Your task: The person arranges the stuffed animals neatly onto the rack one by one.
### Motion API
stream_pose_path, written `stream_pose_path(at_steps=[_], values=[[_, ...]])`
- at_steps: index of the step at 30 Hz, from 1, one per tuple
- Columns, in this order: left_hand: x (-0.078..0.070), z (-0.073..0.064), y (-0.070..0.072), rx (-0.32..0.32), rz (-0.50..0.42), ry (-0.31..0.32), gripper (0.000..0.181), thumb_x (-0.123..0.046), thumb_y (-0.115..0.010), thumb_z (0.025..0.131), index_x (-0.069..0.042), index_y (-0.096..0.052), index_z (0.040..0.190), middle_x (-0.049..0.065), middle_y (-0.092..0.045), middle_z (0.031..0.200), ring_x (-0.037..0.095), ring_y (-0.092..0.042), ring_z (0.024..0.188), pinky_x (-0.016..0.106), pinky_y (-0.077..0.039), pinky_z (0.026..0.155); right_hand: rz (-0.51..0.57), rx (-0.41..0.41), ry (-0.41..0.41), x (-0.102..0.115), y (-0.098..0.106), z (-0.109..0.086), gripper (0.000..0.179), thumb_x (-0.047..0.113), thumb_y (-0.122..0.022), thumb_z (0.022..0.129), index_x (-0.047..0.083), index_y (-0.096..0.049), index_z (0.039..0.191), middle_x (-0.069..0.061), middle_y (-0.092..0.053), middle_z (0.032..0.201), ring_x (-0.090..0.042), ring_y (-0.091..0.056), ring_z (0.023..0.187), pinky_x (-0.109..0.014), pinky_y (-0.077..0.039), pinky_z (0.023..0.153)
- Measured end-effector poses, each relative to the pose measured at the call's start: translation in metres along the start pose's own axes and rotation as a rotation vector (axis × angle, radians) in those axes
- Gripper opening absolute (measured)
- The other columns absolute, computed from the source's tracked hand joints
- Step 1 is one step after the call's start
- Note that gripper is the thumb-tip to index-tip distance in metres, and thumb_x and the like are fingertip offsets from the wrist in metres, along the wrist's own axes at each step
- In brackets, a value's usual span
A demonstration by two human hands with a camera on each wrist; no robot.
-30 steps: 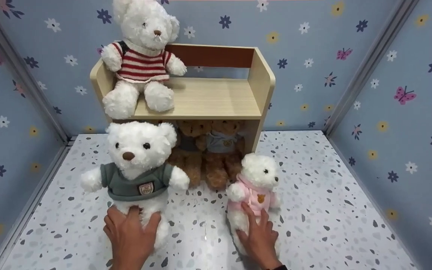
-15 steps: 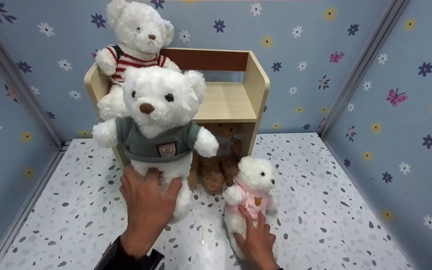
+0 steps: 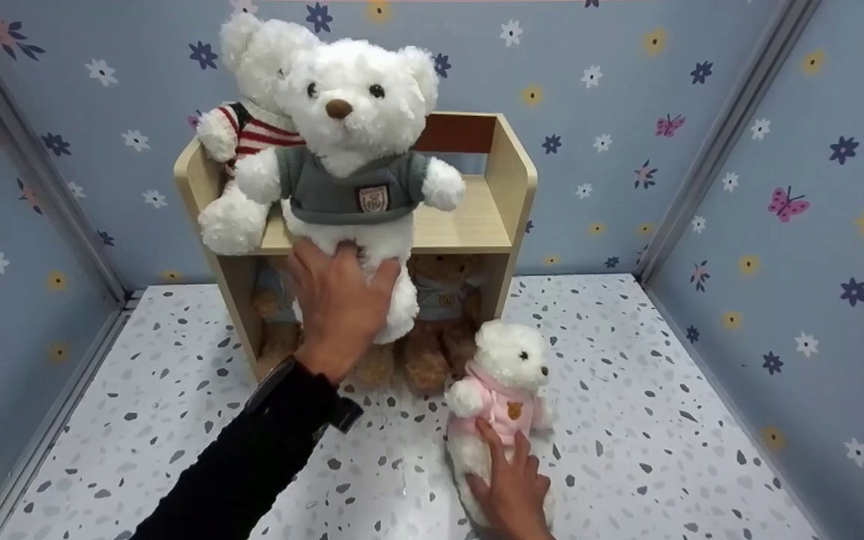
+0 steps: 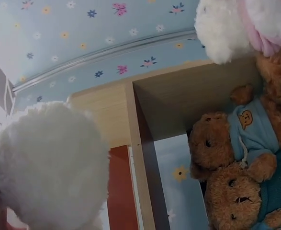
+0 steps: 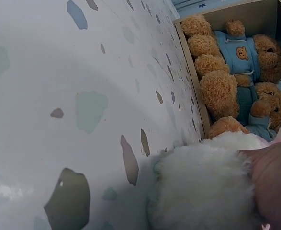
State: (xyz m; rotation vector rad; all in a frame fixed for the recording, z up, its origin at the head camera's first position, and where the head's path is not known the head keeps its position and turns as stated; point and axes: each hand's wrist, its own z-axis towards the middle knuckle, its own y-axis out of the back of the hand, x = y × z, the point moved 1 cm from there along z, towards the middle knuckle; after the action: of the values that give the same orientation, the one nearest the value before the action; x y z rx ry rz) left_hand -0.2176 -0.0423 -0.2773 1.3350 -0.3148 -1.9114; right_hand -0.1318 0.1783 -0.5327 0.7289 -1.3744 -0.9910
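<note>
My left hand (image 3: 342, 307) grips a white teddy bear in a green sweater (image 3: 357, 189) by its lower body, thumb on one side and fingers on the other. The teddy is held upright before the shelf (image 3: 469, 234), its feet hanging below the upper board's front edge. In the left wrist view its white fur (image 4: 54, 167) fills the lower left. My right hand (image 3: 511, 487) holds a smaller white teddy bear in a pink hoodie (image 3: 503, 405) round its lower body, low over the speckled surface. White fur (image 5: 202, 184) covers part of that hand in the right wrist view.
A white teddy bear in a striped sweater (image 3: 263, 82) sits at the upper board's left end, partly hidden. Brown teddy bears (image 5: 241, 57) in blue and teal tops sit in the lower compartment. Flowered blue panels (image 3: 777, 225) enclose the speckled surface (image 3: 627, 420).
My left hand has lifted the green-sweater teddy up, rightward and forward from the speckled surface to the shelf front, now overlapping the striped one. My right hand and the pink-hoodie teddy have stayed about put.
</note>
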Motion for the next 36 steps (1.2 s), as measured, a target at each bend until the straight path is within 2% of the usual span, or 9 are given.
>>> stream_pose_path(at_steps=[4, 8, 15, 19, 24, 29, 36], values=[[-0.009, 0.014, -0.014, -0.006, 0.025, -0.009, 0.041, -0.04, -0.069, 0.091, 0.0, -0.062, 0.084, 0.027, -0.039, 0.121, 0.041, -0.038, 0.114, 0.052, -0.034, 0.101, 0.011, 0.013, -0.008, 0.0, 0.0, 0.0, 0.08, 0.031, -0.084, 0.081, 0.041, -0.038, 0.145, -0.027, -0.036, 0.144, -0.048, -0.051, 0.112, -0.065, -0.044, 0.08], [-0.016, 0.029, -0.026, -0.015, 0.058, -0.011, 0.041, -0.039, -0.067, 0.092, 0.001, -0.063, 0.084, 0.026, -0.04, 0.119, 0.042, -0.039, 0.112, 0.051, -0.035, 0.101, 0.018, 0.029, -0.022, -0.001, 0.001, 0.001, 0.079, 0.031, -0.084, 0.082, 0.041, -0.037, 0.146, -0.028, -0.036, 0.144, -0.048, -0.05, 0.114, -0.065, -0.043, 0.082], [-0.021, 0.058, -0.039, -0.042, 0.101, 0.009, 0.043, -0.037, -0.066, 0.093, 0.006, -0.068, 0.095, 0.026, -0.043, 0.121, 0.042, -0.041, 0.113, 0.048, -0.036, 0.101, 0.004, 0.03, -0.033, -0.002, 0.0, 0.002, 0.079, 0.033, -0.084, 0.082, 0.041, -0.039, 0.146, -0.027, -0.036, 0.145, -0.048, -0.051, 0.115, -0.066, -0.044, 0.082], [-0.021, 0.071, -0.043, -0.072, 0.094, 0.02, 0.042, -0.036, -0.066, 0.094, 0.006, -0.069, 0.101, 0.027, -0.044, 0.122, 0.042, -0.041, 0.114, 0.048, -0.035, 0.103, -0.011, 0.018, -0.026, -0.002, 0.0, 0.002, 0.079, 0.034, -0.084, 0.081, 0.04, -0.04, 0.146, -0.026, -0.038, 0.144, -0.048, -0.052, 0.114, -0.066, -0.045, 0.08], [-0.013, 0.08, -0.049, -0.104, 0.061, 0.016, 0.04, -0.033, -0.068, 0.094, 0.007, -0.069, 0.098, 0.028, -0.044, 0.122, 0.043, -0.042, 0.114, 0.048, -0.034, 0.104, -0.014, 0.02, -0.035, -0.001, -0.001, 0.004, 0.079, 0.034, -0.084, 0.081, 0.04, -0.04, 0.146, -0.025, -0.039, 0.144, -0.047, -0.052, 0.115, -0.066, -0.045, 0.081], [-0.007, 0.085, -0.054, -0.104, 0.054, 0.022, 0.041, -0.031, -0.07, 0.092, 0.009, -0.07, 0.099, 0.028, -0.044, 0.121, 0.044, -0.041, 0.114, 0.049, -0.034, 0.103, -0.004, 0.034, -0.036, -0.001, -0.002, 0.004, 0.08, 0.035, -0.084, 0.081, 0.04, -0.04, 0.147, -0.025, -0.038, 0.144, -0.047, -0.051, 0.116, -0.067, -0.044, 0.081], [-0.011, 0.092, -0.06, -0.076, 0.092, 0.02, 0.042, -0.031, -0.068, 0.093, 0.01, -0.069, 0.104, 0.029, -0.042, 0.126, 0.045, -0.041, 0.118, 0.047, -0.034, 0.105, -0.02, 0.051, -0.056, -0.003, -0.001, 0.006, 0.079, 0.037, -0.084, 0.081, 0.04, -0.038, 0.146, -0.024, -0.038, 0.143, -0.046, -0.052, 0.114, -0.066, -0.045, 0.08]])
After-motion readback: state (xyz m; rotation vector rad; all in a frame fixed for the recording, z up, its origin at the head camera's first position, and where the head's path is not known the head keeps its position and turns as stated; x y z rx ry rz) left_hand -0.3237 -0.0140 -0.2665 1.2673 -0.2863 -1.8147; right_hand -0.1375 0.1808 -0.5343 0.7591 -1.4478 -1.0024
